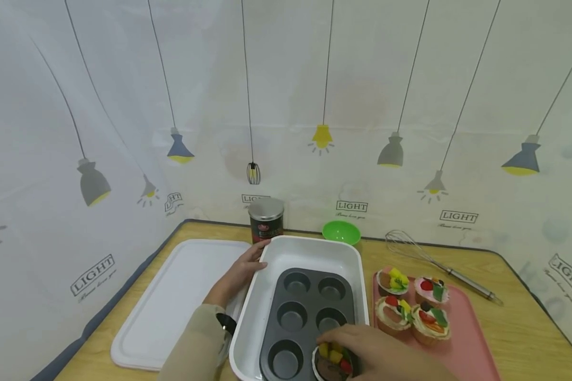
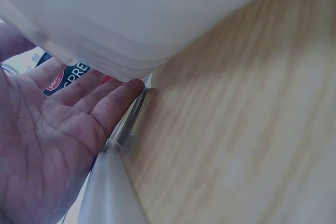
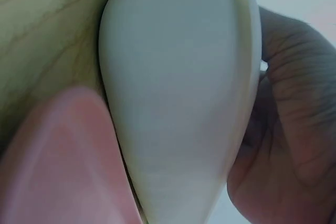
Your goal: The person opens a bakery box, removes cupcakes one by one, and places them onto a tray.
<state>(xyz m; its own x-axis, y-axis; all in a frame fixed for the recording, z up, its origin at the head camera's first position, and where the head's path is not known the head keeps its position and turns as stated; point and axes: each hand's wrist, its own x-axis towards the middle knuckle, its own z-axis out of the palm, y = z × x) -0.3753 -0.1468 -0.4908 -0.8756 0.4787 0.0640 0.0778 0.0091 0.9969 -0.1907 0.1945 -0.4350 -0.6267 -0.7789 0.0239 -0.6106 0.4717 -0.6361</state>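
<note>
A deep white container holds a dark grey muffin pan. At the container's left edge my left hand grips the rim, thumb over the inside; the left wrist view shows its fingers against the outer wall. My right hand holds a fruit-topped cupcake at the pan's near right cup. In the right wrist view the container's wall hides the cupcake, and part of the right hand shows beyond it. Several more decorated cupcakes stand on a pink tray to the right.
A white lid lies flat on the wooden table at left. Behind the container stand an espresso tin and a green bowl. A whisk lies behind the pink tray. A printed curtain borders the table.
</note>
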